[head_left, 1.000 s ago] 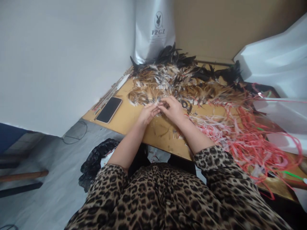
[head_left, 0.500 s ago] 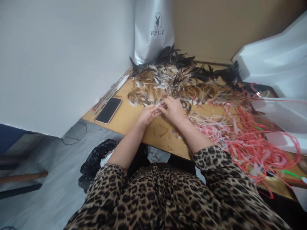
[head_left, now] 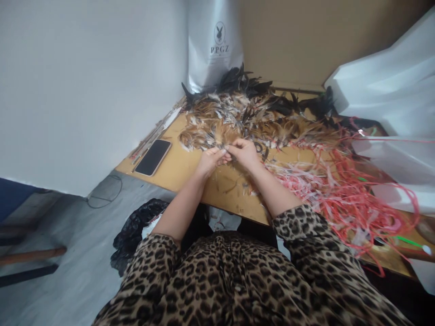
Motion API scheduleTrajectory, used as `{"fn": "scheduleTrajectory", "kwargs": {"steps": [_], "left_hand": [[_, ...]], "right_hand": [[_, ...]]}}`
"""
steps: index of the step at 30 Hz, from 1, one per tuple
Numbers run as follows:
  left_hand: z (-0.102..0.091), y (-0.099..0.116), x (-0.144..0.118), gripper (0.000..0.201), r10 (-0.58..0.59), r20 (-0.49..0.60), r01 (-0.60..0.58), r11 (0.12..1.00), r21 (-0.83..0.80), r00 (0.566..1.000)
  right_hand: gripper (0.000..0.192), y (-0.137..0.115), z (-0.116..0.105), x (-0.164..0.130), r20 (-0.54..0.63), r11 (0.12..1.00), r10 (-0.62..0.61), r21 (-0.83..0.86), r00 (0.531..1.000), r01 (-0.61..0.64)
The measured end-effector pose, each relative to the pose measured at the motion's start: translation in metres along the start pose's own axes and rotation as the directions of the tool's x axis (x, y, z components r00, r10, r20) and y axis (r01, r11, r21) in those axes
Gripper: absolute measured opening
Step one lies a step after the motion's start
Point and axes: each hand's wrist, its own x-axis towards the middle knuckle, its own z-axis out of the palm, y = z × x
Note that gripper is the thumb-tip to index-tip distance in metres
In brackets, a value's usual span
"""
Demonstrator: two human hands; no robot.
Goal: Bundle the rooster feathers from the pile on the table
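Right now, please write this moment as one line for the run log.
left hand: pinching feathers | right hand: pinching same feathers | feather pile: just behind hands | phone: left, flat on table

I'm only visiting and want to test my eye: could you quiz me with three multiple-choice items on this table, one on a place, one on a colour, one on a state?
1. Where does the phone lie?
A. left of the hands, near the table edge
B. on the feather pile
C. among the strings

2. What colour are most of the loose strings to the right?
A. blue
B. red and pink
C. yellow

3. How are the two hands?
A. far apart
B. flat on the table
C. together, pinching feathers

Answers: 1 A, it rests on bare table. 2 B. 3 C, left hand and right hand meet at the feather pile.
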Motion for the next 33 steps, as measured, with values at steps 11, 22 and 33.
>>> {"fn": "scheduleTrajectory", "kwargs": {"steps": [11,22,33], "left_hand": [[-0.001,0.0,0.002,0.027,-0.014,-0.011,0.014,1.0,-0.026,1.0],[-0.002,-0.001,0.004,0.023,-0.019,-0.018,0.018,0.998,-0.056,1.0],[-0.001,0.001,0.004,0.021,-0.046,-0.016,0.045,0.997,-0.063,0.999]], "right_hand": [[0.022,-0.024,-0.083,0.017,0.319,0.946,0.057,-0.32,0.946,0.051],[0.017,-0.015,-0.122,0.007,0.33,0.454,0.413,-0.883,0.849,0.122],[0.015,-0.008,-0.117,0.002,0.269,0.686,0.27,-0.727,0.925,0.011]]}}
